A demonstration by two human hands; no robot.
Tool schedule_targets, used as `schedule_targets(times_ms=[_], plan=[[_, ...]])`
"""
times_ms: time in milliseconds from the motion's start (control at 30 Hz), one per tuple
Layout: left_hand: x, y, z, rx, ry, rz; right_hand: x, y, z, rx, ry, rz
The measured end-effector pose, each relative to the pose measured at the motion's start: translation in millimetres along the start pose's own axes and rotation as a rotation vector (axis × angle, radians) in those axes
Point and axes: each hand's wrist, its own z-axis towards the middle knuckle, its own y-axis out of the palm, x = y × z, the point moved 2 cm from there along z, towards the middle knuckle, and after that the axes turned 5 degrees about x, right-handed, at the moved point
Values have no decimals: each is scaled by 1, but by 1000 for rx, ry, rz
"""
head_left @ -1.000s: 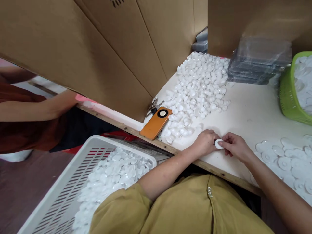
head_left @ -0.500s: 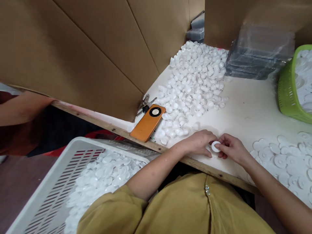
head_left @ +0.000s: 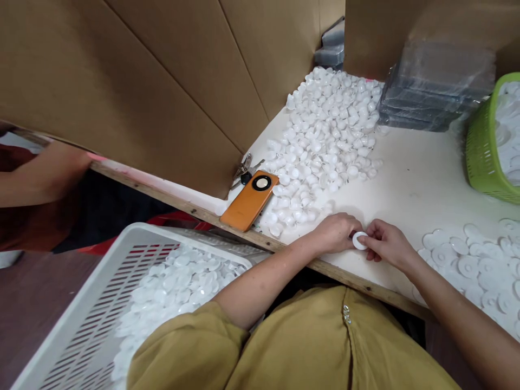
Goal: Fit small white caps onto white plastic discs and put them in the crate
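A small round white plastic disc (head_left: 359,240) is held up between my two hands, just above the tabletop near its front edge. My right hand (head_left: 385,244) pinches the disc from the right, thumb lying across its face. On the other side, my left hand (head_left: 338,233) is closed with curled fingers against the disc's left edge; its fingertips are partly hidden. To the left of my hands spreads a heap of small white cap-like pieces (head_left: 325,141). Flat white discs with round centres (head_left: 467,266) lie scattered on the right.
An orange phone (head_left: 244,208) and keys (head_left: 245,172) lie by the cardboard wall (head_left: 170,103). A white crate (head_left: 69,325) of white pieces stands below left. A green basket (head_left: 479,157) and wrapped grey stacks (head_left: 434,92) are at the right. Another person's arm (head_left: 44,173) shows far left.
My left hand's fingers have closed in on the disc, where before its thumb and fingers were apart. My right hand keeps its pinch. The view has shifted slightly.
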Motion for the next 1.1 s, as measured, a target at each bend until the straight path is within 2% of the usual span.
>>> schedule_targets(times_ms=[100, 167, 267, 467, 567, 667, 733, 767, 867, 900, 1000, 1067, 1100], plan=[[3, -9, 1, -94, 29, -71, -2, 0, -1, -28, 14, 12], [4, -13, 4, -143, -11, -103, -4, 1, 0, -46, 33, 34], [6, -17, 10, -183, -105, -31, -8, 0, 2, -63, 61, 39], [7, -19, 23, -301, -51, 32, -15, 0, 6, -101, 112, 3], [6, -15, 26, -292, -81, -7, -15, 3, 3, -74, 115, 4], [8, -17, 14, -203, -175, -128, -10, 1, -4, -66, 15, 31], [9, -31, -11, -138, -234, -250, -4, -15, -10, -14, -88, 7], [7, -42, -30, -115, -265, -302, 0, -29, -14, 64, -140, -46], [-9, -88, -113, -118, -436, -330, 17, -84, -23, 428, -244, -365], [-19, -102, -146, -144, -530, -296, 24, -102, -24, 490, -241, -481], [-49, -130, -241, -231, -828, -53, 49, -138, -22, 502, -215, -641], [-63, -134, -279, -248, -983, 164, 61, -146, -19, 475, -226, -666], [-66, -133, -285, -217, -1013, 257, 63, -147, -17, 464, -239, -674]])
